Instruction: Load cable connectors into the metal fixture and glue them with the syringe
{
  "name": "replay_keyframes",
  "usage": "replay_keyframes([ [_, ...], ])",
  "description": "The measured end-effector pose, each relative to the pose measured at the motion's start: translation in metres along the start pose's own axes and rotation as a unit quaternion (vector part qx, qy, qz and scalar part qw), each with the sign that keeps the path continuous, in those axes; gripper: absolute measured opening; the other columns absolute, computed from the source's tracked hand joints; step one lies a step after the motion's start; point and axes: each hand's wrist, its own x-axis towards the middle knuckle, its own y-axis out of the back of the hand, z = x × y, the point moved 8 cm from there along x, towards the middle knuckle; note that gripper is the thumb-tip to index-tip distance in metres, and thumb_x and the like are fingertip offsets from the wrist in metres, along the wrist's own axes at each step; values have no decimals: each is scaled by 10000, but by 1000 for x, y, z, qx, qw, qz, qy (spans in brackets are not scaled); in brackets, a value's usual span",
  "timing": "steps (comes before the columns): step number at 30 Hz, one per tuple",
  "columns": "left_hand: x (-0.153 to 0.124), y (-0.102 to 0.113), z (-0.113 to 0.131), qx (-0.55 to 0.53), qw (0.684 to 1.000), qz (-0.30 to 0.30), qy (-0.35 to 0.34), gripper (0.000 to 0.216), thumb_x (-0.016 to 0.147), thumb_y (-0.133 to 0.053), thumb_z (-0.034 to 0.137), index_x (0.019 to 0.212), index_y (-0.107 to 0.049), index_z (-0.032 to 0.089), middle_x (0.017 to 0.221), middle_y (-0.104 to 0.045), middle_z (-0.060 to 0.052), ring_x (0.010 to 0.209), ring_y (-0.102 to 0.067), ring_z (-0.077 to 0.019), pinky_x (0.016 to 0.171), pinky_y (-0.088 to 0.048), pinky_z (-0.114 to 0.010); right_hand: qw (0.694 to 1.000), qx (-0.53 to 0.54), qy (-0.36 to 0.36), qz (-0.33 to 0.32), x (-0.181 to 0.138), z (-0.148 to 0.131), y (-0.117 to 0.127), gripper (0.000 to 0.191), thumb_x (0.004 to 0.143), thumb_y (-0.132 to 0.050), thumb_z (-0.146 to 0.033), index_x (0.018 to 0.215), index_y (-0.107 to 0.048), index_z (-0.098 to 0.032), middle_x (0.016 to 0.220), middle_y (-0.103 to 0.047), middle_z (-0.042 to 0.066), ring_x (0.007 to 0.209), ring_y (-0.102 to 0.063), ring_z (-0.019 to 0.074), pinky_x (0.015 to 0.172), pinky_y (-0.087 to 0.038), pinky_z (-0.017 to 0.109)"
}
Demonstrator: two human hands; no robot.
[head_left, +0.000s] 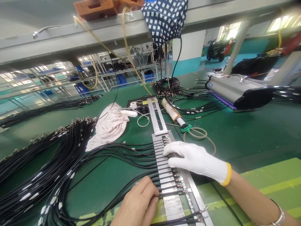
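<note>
A slotted metal fixture (172, 201) runs lengthwise along the bench. Several thin black cables (141, 150) lie side by side in its grooves, their metal-tipped ends on the right side. My left hand (138, 201), bare, is at the fixture's near left edge with its fingers closed on a black cable. Over the fixture's upper part is my right hand (195, 160), in a white knit glove with a yellow cuff. Its thumb and forefinger are bent toward each other at the cable ends, and the fingertips hide what lies between them.
Black cable bundles (77, 141) lie on the left of the green bench (254, 128), beside a pale cloth (111, 124). Behind the fixture is a wrapped handle tool (171, 111). A silver machine (237, 91) glowing purple has cables passing under it. A patterned cloth (166, 18) hangs from the overhead beam.
</note>
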Motion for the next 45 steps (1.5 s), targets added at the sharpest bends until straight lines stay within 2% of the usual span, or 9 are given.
replay_keyframes([
  [5, -5, -3, -9, 36, 998, -33, 28, 187, 958, -397, 88, 914, -522, 219, 928, -591, -24, 816, -596, -179, 712, -485, -258, 1000, -3, -22, -1, 0, 1, 0, 274, 837, -605, -310, 1086, -720, -324, 1203, -691, -33, 1087, -625, 227, 918, -461, 362],
  [13, -8, -11, -11, 76, 996, -52, 18, 196, 963, -381, 86, 917, -528, 209, 930, -584, -36, 802, -586, -191, 719, -505, -281, 1000, -14, -20, 0, -2, 1, 0, 267, 834, -608, -307, 1077, -717, -336, 1194, -689, -51, 1060, -634, 218, 876, -473, 333],
  [20, -11, -22, -12, 100, 993, -64, 9, 240, 924, -366, 22, 891, -534, 191, 917, -578, -46, 813, -584, -201, 710, -503, -288, 1000, -11, -1, -3, -2, 0, -3, 234, 844, -628, -302, 1061, -714, -328, 1176, -685, -69, 1058, -620, 188, 908, -447, 309],
  [23, -9, -20, -12, 76, 995, -62, 16, 243, 941, -356, 32, 910, -540, 187, 922, -573, -47, 843, -585, -202, 749, -505, -298, 1000, -14, -2, -14, -2, -1, -4, 244, 842, -629, -302, 1070, -707, -341, 1176, -677, -81, 1034, -617, 178, 887, -443, 304],
  [28, -8, -11, -6, 28, 999, -30, -14, 278, 961, -344, 46, 1101, -535, 191, 969, -566, -55, 853, -578, -199, 758, -506, -298, 1000, -19, 0, -20, -6, -3, -3, 245, 838, -629, -287, 1065, -704, -339, 1184, -672, -83, 1024, -616, 171, 856, -438, 289],
  [31, -9, -11, -5, 19, 999, -14, -21, 283, 967, -331, 45, 1113, -524, 190, 965, -553, -57, 844, -573, -194, 745, -503, -289, 1000, -23, 2, -20, -7, -4, -3, 243, 830, -641, -279, 1060, -703, -328, 1159, -674, -77, 1017, -612, 171, 861, -435, 289],
  [36, -11, -18, -7, 70, 997, -24, -24, 325, 919, -338, 0, 1116, -518, 187, 969, -537, -73, 853, -554, -222, 735, -501, -319, 999, -32, 3, -23, -6, -5, -5, 273, 822, -649, -257, 1086, -698, -310, 1159, -666, -62, 1047, -601, 176, 897, -430, 296],
  [40, -11, -16, -6, 69, 997, -18, -30, 314, 930, -336, 0, 1116, -504, 188, 963, -522, -72, 859, -544, -219, 751, -497, -319, 999, -41, 1, -31, -6, -5, -6, 288, 813, -655, -272, 1096, -693, -312, 1157, -665, -57, 1036, -602, 185, 888, -439, 304],
  [45, -11, -19, -8, 69, 996, -45, -21, 307, 942, -336, 20, 1133, -505, 191, 976, -525, -76, 861, -545, -220, 733, -495, -310, 998, -44, -7, -38, -8, -4, -6, 290, 805, -663, -292, 1092, -689, -322, 1167, -661, -59, 1052, -598, 196, 896, -439, 313],
])
